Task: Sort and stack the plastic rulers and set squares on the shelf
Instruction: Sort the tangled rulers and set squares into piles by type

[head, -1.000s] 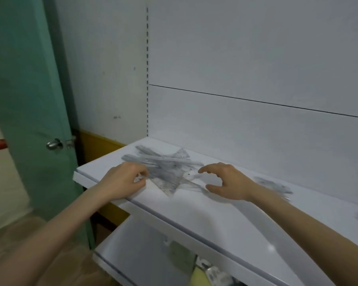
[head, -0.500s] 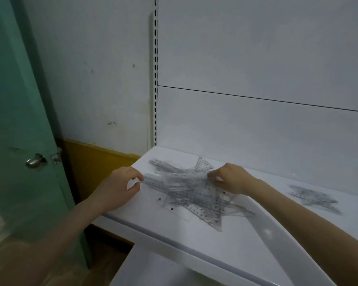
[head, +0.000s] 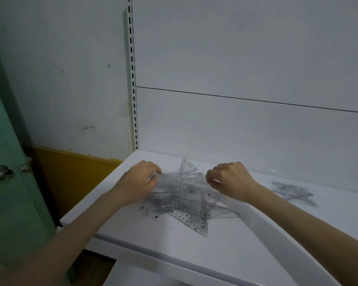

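A jumbled pile of clear plastic rulers and set squares [head: 186, 203] lies on the white shelf [head: 225, 250], near its left end. My left hand [head: 141, 182] pinches the left end of a bundle of rulers [head: 180, 182] at the top of the pile. My right hand [head: 232, 180] pinches the right end of the same bundle. A small set square [head: 187, 166] sticks out behind the pile. A second, smaller heap of clear rulers [head: 293, 191] lies farther right on the shelf.
The shelf's white back panel [head: 246, 129] rises right behind the pile, with a slotted upright [head: 132, 79] at its left. A green door [head: 6, 162] with a metal knob stands at the left. A lower shelf shows under the front edge.
Both hands have closed on the ends of the ruler bundle and lifted it slightly off the pile. The view has shifted nearer to the shelf.
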Available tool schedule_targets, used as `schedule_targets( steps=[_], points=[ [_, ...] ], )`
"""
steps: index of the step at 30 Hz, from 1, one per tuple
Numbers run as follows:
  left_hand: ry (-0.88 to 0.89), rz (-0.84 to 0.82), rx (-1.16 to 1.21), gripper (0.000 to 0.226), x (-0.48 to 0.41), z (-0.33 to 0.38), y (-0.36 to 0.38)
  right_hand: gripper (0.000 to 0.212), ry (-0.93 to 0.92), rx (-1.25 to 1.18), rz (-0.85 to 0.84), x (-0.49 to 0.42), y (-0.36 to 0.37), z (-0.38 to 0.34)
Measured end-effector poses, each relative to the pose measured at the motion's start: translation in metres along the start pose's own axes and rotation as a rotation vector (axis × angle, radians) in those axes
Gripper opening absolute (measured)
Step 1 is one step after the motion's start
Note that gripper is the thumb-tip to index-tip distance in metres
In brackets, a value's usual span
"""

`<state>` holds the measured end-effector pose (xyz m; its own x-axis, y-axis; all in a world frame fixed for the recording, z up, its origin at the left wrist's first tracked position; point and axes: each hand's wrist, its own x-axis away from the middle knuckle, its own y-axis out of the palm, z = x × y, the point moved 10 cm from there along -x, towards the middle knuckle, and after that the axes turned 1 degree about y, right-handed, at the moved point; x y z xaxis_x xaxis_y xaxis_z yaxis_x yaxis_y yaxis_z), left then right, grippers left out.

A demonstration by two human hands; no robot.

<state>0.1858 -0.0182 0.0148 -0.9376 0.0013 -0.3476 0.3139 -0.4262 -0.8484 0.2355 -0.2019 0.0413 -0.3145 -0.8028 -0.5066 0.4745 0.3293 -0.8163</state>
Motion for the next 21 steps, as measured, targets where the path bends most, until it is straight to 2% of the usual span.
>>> schedule_targets(
  steps=[3,7,10,14,18,21],
  points=[
    [0.000,-0.132,-0.019,0.048,-0.011,0.017,0.024,0.025,0.052,0.084,0.060,0.015,-0.017,0.014],
    [0.035,-0.281,-0.085,0.038,-0.021,0.030,0.052,0.017,0.088,0.136,0.085,0.039,-0.033,0.027],
    [0.048,-0.273,-0.034,0.022,-0.028,0.038,0.051,0.011,0.106,0.124,0.111,0.052,-0.045,0.033],
    [0.031,-0.247,0.021,0.012,-0.035,0.038,0.049,0.010,0.116,0.100,0.125,0.066,-0.051,0.039],
    [-0.071,-0.279,0.140,0.022,-0.037,0.029,0.053,0.011,0.122,0.052,0.122,0.076,-0.055,0.039],
    [-0.181,-0.381,0.191,0.033,-0.037,0.024,0.060,0.003,0.113,0.049,0.110,0.081,-0.059,0.034]
  ],
)
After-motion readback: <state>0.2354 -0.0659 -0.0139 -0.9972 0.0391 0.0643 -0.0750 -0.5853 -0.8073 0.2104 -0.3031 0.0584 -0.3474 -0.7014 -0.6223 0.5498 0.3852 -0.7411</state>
